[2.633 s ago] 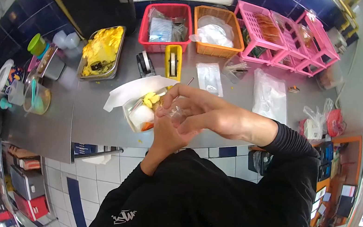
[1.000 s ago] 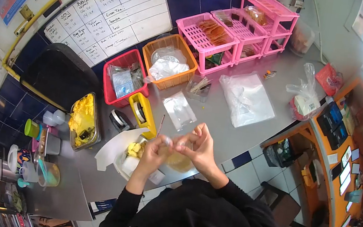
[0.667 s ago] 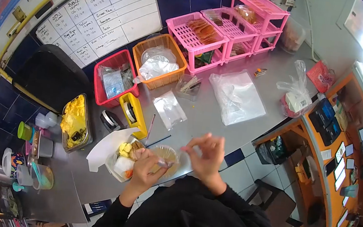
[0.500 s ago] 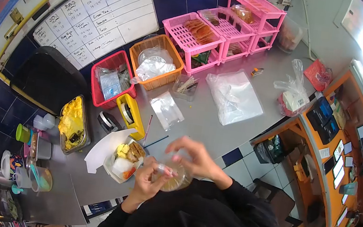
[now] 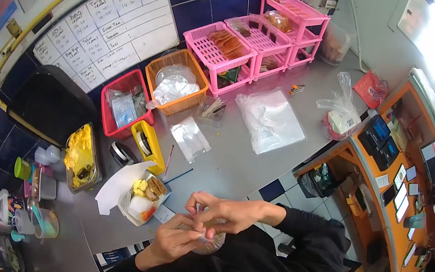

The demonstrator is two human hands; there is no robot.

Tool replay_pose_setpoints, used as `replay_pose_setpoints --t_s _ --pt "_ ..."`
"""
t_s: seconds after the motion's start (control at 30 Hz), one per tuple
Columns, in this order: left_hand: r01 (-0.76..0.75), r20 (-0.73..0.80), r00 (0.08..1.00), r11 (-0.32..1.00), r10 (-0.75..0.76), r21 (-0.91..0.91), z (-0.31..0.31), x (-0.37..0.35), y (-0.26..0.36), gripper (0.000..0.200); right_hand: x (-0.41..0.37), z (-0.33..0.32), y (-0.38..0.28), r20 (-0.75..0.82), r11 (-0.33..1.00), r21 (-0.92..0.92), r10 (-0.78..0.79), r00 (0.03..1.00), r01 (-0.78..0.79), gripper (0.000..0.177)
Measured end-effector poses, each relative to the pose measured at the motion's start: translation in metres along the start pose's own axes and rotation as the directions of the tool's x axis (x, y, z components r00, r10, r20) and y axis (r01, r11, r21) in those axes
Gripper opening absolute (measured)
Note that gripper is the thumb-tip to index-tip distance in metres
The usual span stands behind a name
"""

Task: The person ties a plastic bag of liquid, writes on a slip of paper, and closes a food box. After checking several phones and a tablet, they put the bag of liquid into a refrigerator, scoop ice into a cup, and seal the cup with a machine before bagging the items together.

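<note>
Close against my black top, a clear, round plastic container (image 5: 211,245) shows below my fingers, mostly covered by them. My left hand (image 5: 175,238) is closed on its upper part, thumb and fingers pinched together. Over the same spot, my right hand (image 5: 228,215) has bent fingers pressed together against the left fingertips; what it pinches is hidden, and I cannot tell its kind. Left of both hands, an open white paper food box (image 5: 131,214) holds rice, yellow egg, browned pieces and some red sauce, its lid folded back.
A metal tray of yellow food (image 5: 93,176), a yellow tape dispenser (image 5: 153,157), a red basket (image 5: 108,130) and an orange basket (image 5: 179,109) line the counter's left and back. Plastic sheets (image 5: 270,122) lie beyond my hands, before pink racks (image 5: 222,63). A whiteboard (image 5: 147,41) stands behind.
My right hand has come down and left to meet the left fingertips over the container. The camera view has shifted slightly, moving the counter items a little to the left.
</note>
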State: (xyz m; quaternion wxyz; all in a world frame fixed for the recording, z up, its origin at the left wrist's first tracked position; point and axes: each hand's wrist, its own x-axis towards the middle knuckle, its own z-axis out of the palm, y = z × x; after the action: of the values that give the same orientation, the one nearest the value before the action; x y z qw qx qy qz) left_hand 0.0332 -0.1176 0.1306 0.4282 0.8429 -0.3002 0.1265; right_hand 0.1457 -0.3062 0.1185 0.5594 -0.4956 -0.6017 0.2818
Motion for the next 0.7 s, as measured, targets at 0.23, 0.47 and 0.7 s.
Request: replay_pose_setpoints --t_s 0.23,0.47,0.7 --pt "-0.115 -0.146 0.977 0.958 0.157 0.263 -0.024 0.012 0.016 0.026 0.013 -0.002 -0.032 -0.185 0.961 -0.275 -0.069 0.98 0.015 0.014" --pt "0.035 -0.395 0.917 0.978 0.05 0.204 -0.01 0.008 -0.023 0.023 0.014 0.022 -0.004 -0.553 0.976 -0.216 -0.093 0.828 -0.034 0.018" --pt "-0.064 -0.275 0.959 0.997 0.071 0.032 0.011 -0.009 -0.056 0.028 0.01 -0.006 0.022 -0.314 0.987 0.073 0.162 0.936 -0.146 0.014"
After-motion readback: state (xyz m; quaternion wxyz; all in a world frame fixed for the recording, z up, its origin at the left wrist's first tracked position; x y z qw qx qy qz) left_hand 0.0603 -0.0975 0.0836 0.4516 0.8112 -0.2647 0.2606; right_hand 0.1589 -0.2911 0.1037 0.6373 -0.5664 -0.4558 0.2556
